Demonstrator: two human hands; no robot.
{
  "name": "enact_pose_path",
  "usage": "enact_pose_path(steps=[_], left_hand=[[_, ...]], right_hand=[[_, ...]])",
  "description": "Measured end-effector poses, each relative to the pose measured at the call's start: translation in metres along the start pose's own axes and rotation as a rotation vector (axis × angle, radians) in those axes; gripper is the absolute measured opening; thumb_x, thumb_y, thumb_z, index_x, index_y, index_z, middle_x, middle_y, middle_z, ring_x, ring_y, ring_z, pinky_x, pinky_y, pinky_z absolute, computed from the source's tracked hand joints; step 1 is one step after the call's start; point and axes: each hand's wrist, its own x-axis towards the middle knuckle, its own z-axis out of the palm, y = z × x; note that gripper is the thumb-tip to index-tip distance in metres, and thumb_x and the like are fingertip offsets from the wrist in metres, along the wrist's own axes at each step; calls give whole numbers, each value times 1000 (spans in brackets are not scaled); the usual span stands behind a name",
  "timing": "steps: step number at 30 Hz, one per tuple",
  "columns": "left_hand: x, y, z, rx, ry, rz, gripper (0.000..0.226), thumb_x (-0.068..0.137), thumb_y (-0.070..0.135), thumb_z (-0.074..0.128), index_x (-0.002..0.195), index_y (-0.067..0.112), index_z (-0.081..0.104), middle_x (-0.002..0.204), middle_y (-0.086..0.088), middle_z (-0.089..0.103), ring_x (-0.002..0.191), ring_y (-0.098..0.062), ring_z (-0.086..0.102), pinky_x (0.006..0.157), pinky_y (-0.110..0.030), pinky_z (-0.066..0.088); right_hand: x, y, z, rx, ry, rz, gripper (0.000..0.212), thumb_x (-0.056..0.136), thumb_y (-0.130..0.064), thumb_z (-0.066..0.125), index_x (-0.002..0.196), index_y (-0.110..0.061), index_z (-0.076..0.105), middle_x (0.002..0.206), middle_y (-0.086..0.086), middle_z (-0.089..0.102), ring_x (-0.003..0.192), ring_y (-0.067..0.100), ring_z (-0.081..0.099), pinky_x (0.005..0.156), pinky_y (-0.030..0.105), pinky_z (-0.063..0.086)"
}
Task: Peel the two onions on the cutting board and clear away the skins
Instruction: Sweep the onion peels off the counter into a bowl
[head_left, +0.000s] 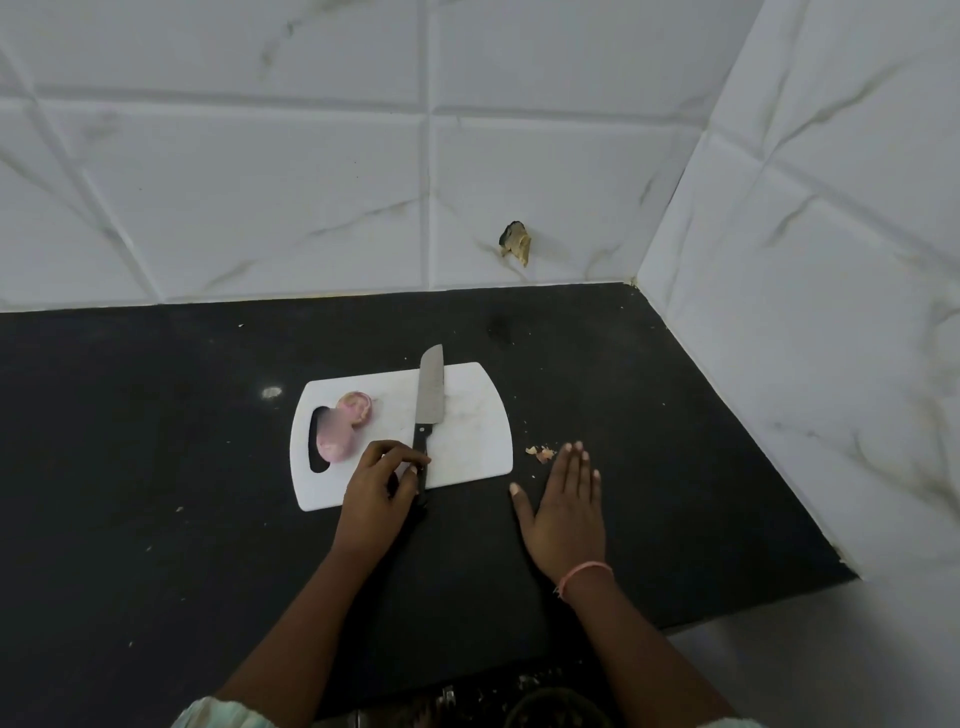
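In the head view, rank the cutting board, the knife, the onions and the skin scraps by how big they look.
1. Cutting board
2. Knife
3. Onions, taken together; one is partly blurred
4. Skin scraps, smallest by far

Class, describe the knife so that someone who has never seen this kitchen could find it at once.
On the black counter lies a white cutting board. The knife lies across its middle, blade pointing at the tiled wall, black handle under the left hand. It is the only metal thing there; the onions beside it are pink.
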Motion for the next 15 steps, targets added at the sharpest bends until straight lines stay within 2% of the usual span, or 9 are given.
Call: enact_pose_path(steps=[4,6,8,10,12,13,15], left_hand=[[15,19,4,-35,83,-35,24,93,8,62,99,29,70,107,15,53,69,-11,58,65,-16,46],[27,37,11,-83,116,-6,25,93,4,59,99,25,70,106,13,55,79,-7,60,68,-11,44],[37,55,24,-129,99,51,27,92,2,57,102,24,71,108,11,58,92,-4,60,77,-10,44],[49,65,45,-84,-45,73,30,96,8,55,117,26,68,127,7,59,116,-1,54,100,-21,43],[61,68,70,131,-286,24,41,102,23,47,141,32,50,155,3,38,146,-12,27,121,-40,20],[64,66,81,282,-391,-3,46,104,29,41,150,34,36,163,2,22,152,-18,10,123,-46,8],[67,62,96,501,-505,-22,53,107,36,29,157,34,14,167,1,-2,153,-26,-11,122,-51,-4]], right_hand=[[35,-6,3,-13,-40,-87,82,92,-57,3,152,-1,-1,161,16,2,149,26,0,121,38,0],[47,-5,2,8,-48,-155,76,94,-51,4,152,-2,6,161,14,9,149,24,4,122,37,2],[54,-4,-2,54,-46,-239,68,96,-43,11,150,-3,23,158,14,21,148,24,14,121,35,5],[55,-2,-3,132,-52,-286,60,98,-35,19,144,-3,39,153,15,35,144,26,27,120,34,11],[52,3,-3,209,-72,-311,54,98,-30,24,139,-2,46,148,15,43,140,28,36,118,33,17],[50,5,-4,229,-77,-319,53,98,-29,25,138,-3,47,146,14,44,139,28,38,118,31,18],[47,9,-6,243,-83,-313,47,101,-25,30,139,-6,48,147,11,45,140,24,36,116,27,21]])
